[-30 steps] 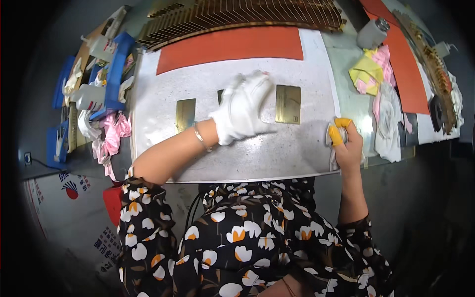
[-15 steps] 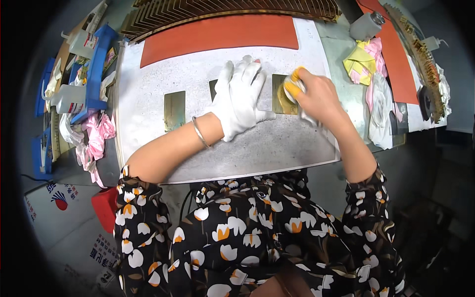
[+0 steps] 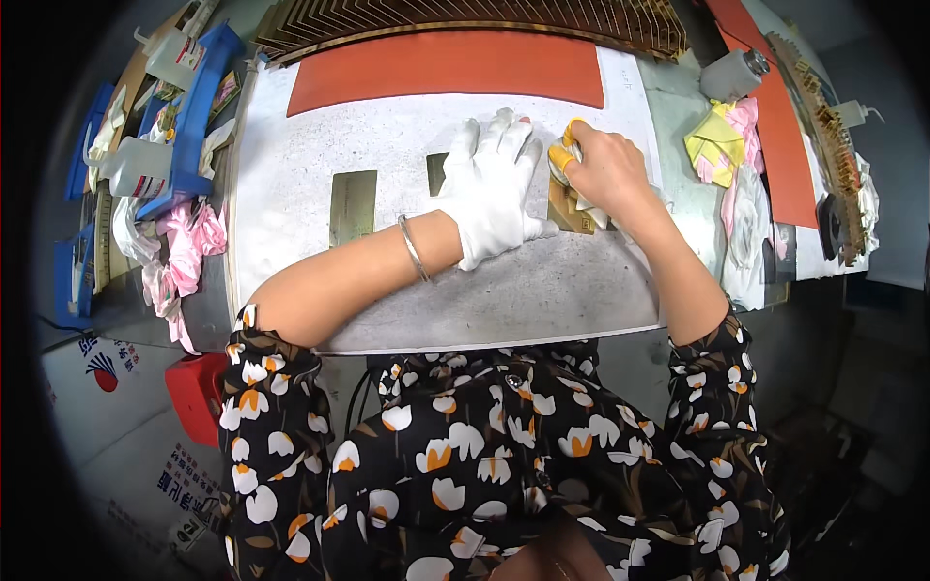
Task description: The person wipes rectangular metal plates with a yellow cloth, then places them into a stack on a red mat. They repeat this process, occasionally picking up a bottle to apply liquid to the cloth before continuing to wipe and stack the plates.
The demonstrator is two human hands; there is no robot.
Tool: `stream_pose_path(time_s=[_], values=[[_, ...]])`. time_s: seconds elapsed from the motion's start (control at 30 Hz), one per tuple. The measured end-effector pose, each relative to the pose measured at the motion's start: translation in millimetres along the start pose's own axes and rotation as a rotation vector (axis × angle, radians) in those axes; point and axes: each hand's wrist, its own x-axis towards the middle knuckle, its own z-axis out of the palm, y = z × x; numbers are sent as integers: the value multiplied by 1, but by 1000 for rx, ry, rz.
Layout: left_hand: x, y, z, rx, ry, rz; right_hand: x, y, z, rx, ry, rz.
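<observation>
My left hand (image 3: pixel 492 189), in a white glove, lies flat with fingers stretched out on the pale sheet (image 3: pixel 465 300). Its thumb reaches to the side of a thin, gold-coloured metal plate (image 3: pixel 562 211). Bare but for yellow covers on the thumb and a finger, my right hand (image 3: pixel 612 176) pinches a white cloth (image 3: pixel 587 206) against that plate and hides much of it. A second metal plate (image 3: pixel 438 172) is partly covered by my left hand. Farther left, a third plate (image 3: pixel 352 206) lies uncovered.
An orange-red mat (image 3: pixel 446 73) lies behind the plates, before a slotted rack (image 3: pixel 475 21). Blue trays (image 3: pixel 189 136) with plastic bottles (image 3: pixel 139 167) and pink cloths (image 3: pixel 194 237) line the left. At right are a grey bottle (image 3: pixel 733 75), a yellow cloth (image 3: pixel 715 145) and another orange-red mat (image 3: pixel 780 145).
My right hand has shifted with the cloth over the plate, now covering its upper part and right side. My left hand stays flat. The whole view has shifted slightly.
</observation>
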Motion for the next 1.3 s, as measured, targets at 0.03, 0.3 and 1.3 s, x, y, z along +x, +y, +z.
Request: stream_pose_path(time_s=[0.03,0.3,1.3], values=[[1,0,-1,-5,-7,-7,1,0,1,-16,-12,3],[3,-3,5,34,3,17,-3,0,7,12,22,53],[2,-34,-19,-62,-113,79,-104,-29,18,67,32,45]])
